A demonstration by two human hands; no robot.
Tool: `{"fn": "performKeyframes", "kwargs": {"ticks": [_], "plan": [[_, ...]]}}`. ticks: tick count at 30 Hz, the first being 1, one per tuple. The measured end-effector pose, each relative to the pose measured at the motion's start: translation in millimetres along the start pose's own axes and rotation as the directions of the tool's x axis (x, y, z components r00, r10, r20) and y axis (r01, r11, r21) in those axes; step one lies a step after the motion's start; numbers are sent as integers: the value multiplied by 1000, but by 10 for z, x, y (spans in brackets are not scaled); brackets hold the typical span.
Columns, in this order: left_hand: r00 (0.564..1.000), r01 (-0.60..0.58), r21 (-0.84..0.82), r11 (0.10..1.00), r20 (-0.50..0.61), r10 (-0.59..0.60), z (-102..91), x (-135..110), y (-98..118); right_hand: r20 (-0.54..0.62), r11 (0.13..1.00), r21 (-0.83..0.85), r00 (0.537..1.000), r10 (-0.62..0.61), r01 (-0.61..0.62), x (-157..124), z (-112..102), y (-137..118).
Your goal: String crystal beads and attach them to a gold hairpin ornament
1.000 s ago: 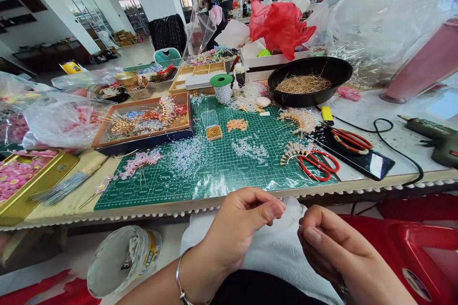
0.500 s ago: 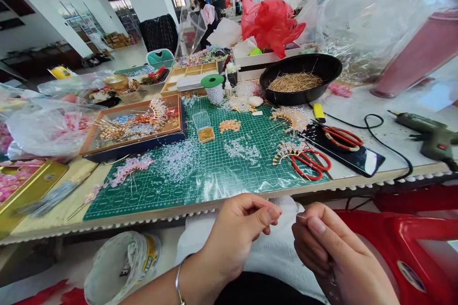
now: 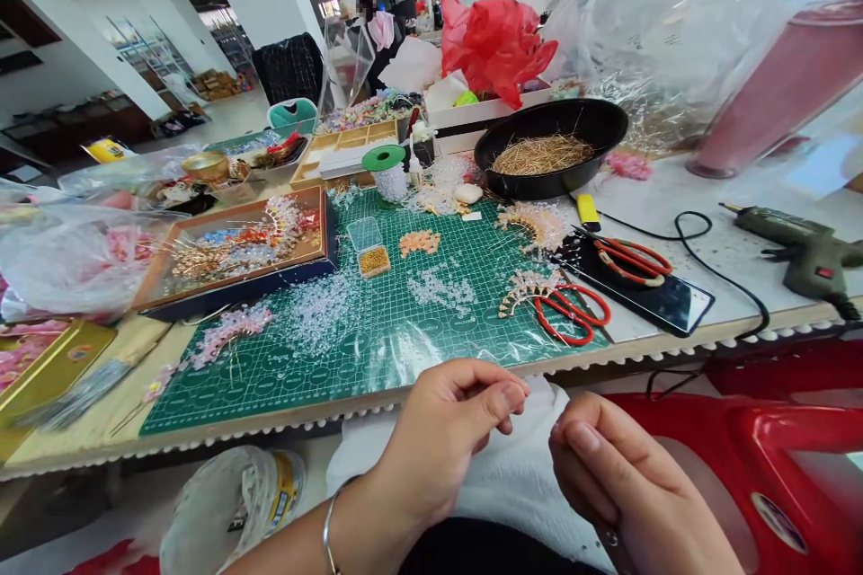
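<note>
You're holding both hands low in front of you, just below the near edge of the table [image 3: 674,189], right over the white cloth [image 3: 519,476] that's lying on your lap. Your left hand [image 3: 445,440] is angling in from the lower left with a bracelet [image 3: 328,530] on the wrist. Its thumb and forefinger are pressing tip to tip and pointing right, and the other fingers are curling under. Your right hand [image 3: 620,485] is sitting just right of it, fingers rolling into a loose fist and thumb lying flat along the forefinger, aimed back at the left one. So both pinches are closed and nearly meeting, with only a small gap between them. Honestly, whatever's in them is too small to make out.

Beyond your hands, the green mat [image 3: 378,332] is covering the near middle of the table, with clear beads scattered all over it. Red scissors [image 3: 573,314] are lying at its right edge. A black pan [image 3: 546,187] is sitting farther back, and a red stool [image 3: 775,458] is standing at your right.
</note>
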State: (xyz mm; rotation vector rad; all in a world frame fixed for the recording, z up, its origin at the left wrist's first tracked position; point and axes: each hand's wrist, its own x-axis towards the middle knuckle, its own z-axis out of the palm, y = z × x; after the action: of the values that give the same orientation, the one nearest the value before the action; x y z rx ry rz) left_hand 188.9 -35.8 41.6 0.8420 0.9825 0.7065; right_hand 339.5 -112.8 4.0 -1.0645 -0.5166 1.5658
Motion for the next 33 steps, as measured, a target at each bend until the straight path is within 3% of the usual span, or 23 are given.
{"fn": "performKeyframes", "kwargs": {"ticks": [7, 12, 18, 25, 28, 31, 33], "plan": [[1000, 27, -63, 998, 3, -27, 35, 38, -36, -57, 988, -144, 997, -58, 49, -1, -29, -52], [1000, 27, -82, 996, 17, -26, 40, 25, 14, -10, 983, -176, 999, -51, 48, -18, -62, -58], [999, 33, -61, 998, 17, -32, -11, -19, 0, 126, 955, -294, 992, -13, 50, -3, -258, 20], [999, 50, -45, 998, 18, -49, -53, -42, -5, 95, 919, -369, 990, -109, 136, -64, -282, 50], [999, 28, -29, 999, 38, -27, -58, -73, -11, 19, 946, -300, 992, -122, 122, -73, -193, 34], [996, -69, 24, 997, 54, 68, -50, -85, -20, -78, 987, -103, 988, -133, 125, -41, -90, -16], [991, -119, 67, 991, 64, 114, -36, -63, -4, -82, 992, -19, 989, -124, 123, -12, -60, -58]]}}
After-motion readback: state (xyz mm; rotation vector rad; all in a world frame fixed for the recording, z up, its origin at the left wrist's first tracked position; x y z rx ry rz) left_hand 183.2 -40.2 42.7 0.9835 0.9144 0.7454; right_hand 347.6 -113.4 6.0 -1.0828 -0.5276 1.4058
